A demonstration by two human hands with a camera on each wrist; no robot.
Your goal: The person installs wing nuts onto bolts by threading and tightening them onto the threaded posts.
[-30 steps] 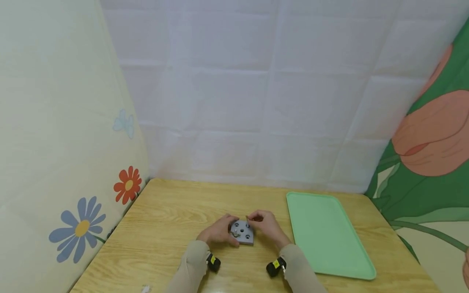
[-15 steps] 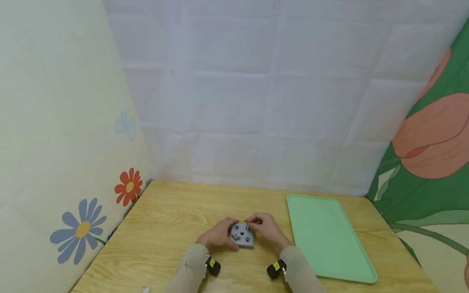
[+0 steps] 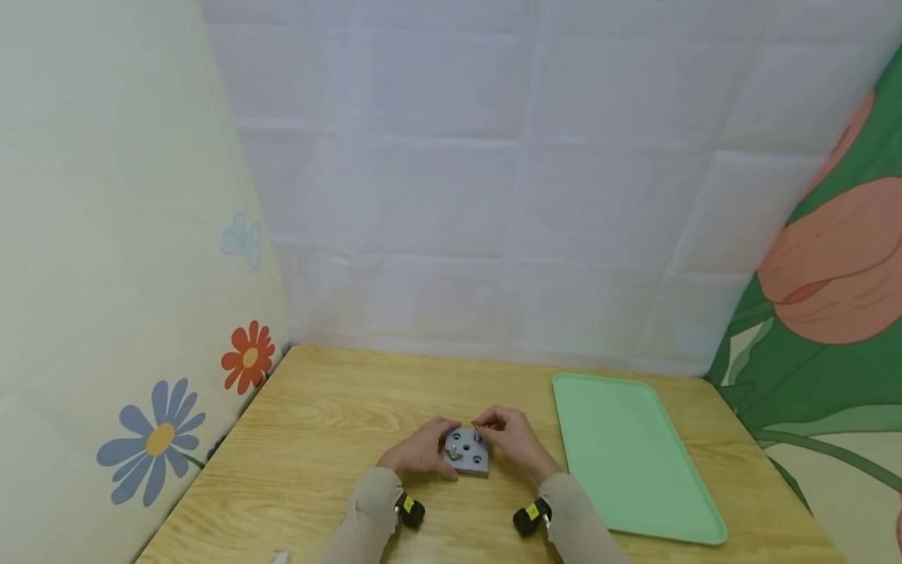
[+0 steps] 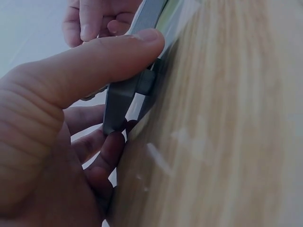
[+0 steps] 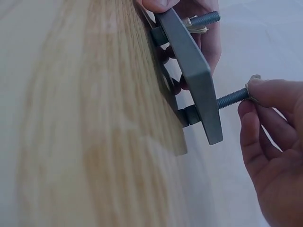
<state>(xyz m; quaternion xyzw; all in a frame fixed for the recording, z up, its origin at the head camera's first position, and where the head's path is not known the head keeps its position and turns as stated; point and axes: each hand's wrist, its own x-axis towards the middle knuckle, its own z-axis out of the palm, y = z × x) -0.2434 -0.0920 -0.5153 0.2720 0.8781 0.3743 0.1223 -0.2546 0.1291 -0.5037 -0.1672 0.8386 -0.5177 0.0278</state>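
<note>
A grey metal plate (image 3: pixel 467 464) with several holes is held just above the table on bolts whose heads point down, as the right wrist view shows. My left hand (image 3: pixel 420 450) grips its left side, thumb along the near edge and fingers at the far edge. At the far right corner a threaded bolt (image 5: pixel 232 99) stands up through the plate. On this bolt's tip my right hand (image 3: pixel 516 442) pinches a small wing nut (image 5: pixel 255 77), mostly covered by thumb and fingers. A second bolt (image 5: pixel 209 18) carries another wing nut (image 5: pixel 197 29), close to the plate on the left.
To the right of the hands lies a green tray (image 3: pixel 634 462) on the wooden table (image 3: pixel 352 392). A small whitish object (image 3: pixel 281 557) sits at the front left, cut off by the frame. A white cloth (image 3: pixel 437 196) hangs behind the table.
The right fingertips shift slightly at the wing nut on the bolt. The plate and the left hand keep their places; the head view has tilted a little.
</note>
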